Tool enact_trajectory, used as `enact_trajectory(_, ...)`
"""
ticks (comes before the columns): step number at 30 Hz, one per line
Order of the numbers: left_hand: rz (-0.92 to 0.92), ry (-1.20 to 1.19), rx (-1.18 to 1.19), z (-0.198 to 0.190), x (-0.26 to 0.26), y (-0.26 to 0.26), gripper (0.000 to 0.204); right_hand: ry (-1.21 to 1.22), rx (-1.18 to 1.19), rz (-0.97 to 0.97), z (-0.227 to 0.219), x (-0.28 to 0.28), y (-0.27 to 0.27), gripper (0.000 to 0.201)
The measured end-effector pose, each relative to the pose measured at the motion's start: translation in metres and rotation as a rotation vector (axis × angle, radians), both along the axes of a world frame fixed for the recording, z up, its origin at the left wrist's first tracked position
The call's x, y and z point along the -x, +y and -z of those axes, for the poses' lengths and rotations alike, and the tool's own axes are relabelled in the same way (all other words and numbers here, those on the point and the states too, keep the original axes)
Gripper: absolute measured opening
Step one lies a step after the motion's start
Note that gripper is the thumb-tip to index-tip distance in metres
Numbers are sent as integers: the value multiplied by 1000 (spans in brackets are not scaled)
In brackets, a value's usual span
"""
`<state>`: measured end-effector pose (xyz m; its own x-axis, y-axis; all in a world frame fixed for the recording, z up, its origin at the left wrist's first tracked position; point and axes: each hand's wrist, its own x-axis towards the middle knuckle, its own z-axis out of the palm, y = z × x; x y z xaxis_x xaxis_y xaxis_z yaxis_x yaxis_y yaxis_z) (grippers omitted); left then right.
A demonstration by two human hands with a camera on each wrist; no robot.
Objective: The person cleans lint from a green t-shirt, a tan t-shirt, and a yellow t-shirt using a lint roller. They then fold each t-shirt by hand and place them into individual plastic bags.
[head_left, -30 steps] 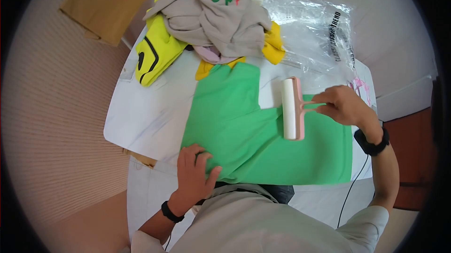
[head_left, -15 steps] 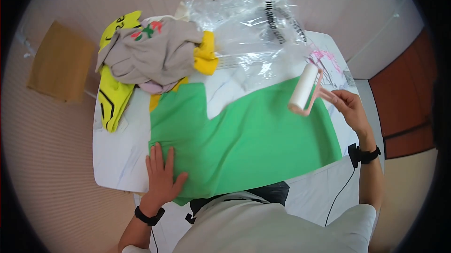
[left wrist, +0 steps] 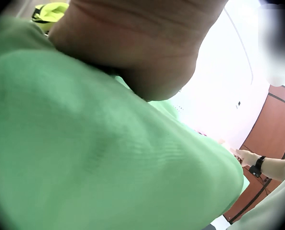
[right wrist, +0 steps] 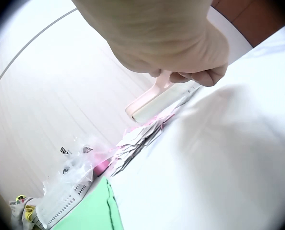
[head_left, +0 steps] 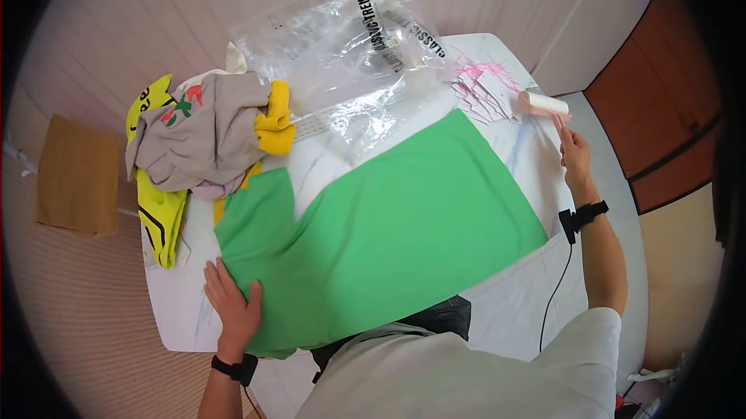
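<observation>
A green garment (head_left: pixel 388 217) lies spread over the table's front half. My left hand (head_left: pixel 235 306) rests on its left edge with fingers straight; the left wrist view shows the palm side (left wrist: pixel 142 43) against the green cloth (left wrist: pixel 94 153). Out at the table's right side, my right hand (head_left: pixel 576 156) grips the pink handle of a lint roller (head_left: pixel 544 104). In the right wrist view the curled right hand (right wrist: pixel 181 43) holds the roller (right wrist: pixel 164 103) beside a pile of paper tags (right wrist: pixel 140 139), above the white tabletop.
Grey, yellow and neon garments (head_left: pixel 210 131) are heaped at the back left. A clear printed plastic bag (head_left: pixel 350 54) lies behind the green garment, over a white perforated basket (right wrist: pixel 61 206). Tags with pink strings (head_left: pixel 486 89) lie at the back right. A brown box (head_left: pixel 78 178) stands left of the table.
The right hand has carried the lint roller off the green garment toward the table's back right corner. The left hand has stayed at the garment's left edge, while the head view has turned right.
</observation>
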<state>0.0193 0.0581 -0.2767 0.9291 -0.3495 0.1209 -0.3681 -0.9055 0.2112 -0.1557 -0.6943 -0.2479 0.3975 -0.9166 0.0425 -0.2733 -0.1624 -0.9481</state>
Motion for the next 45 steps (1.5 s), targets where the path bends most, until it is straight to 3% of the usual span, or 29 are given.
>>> enact_trajectory(6, -26, 14, 82, 2, -12, 7, 88, -88, 37, -31, 33, 8, -14, 36)
enact_trajectory(11, -34, -23, 35, 10, -15, 8, 87, -149, 53, 23, 7, -9, -14, 36)
enact_trajectory(18, -85, 1, 7, 12, -14, 7, 87, -120, 115, -53, -33, -115, -50, 36)
enact_trajectory(24, -118, 16, -40, 3, -8, -5, 92, -78, 171, -174, -19, -218, -96, 39)
enact_trajectory(31, -105, 20, -32, -6, -6, -10, 91, 136, 90, -235, 2, -246, -97, 43)
enact_trajectory(34, -97, -15, -32, -5, -2, -12, 91, 262, 516, -290, 51, -244, -141, 46)
enact_trajectory(35, -97, -24, -29, -5, -3, -12, 91, 330, 466, -276, 43, -237, -132, 48)
enact_trajectory(38, -106, -107, 59, 10, -11, -3, 88, 383, 728, -49, 9, -205, -75, 53)
enact_trajectory(39, -110, -149, 102, 15, -16, 1, 87, 269, 588, -169, -10, -194, -49, 45)
enact_trajectory(42, -304, -60, 238, -2, -27, -10, 79, 277, 635, -459, -33, -160, 41, 35)
enact_trajectory(43, -220, -245, 215, 0, -34, -11, 72, 292, 675, -586, -38, -149, 75, 30)
enact_trajectory(45, -318, -10, 302, -19, -43, -27, 68, 272, 823, -725, -29, -136, 115, 28)
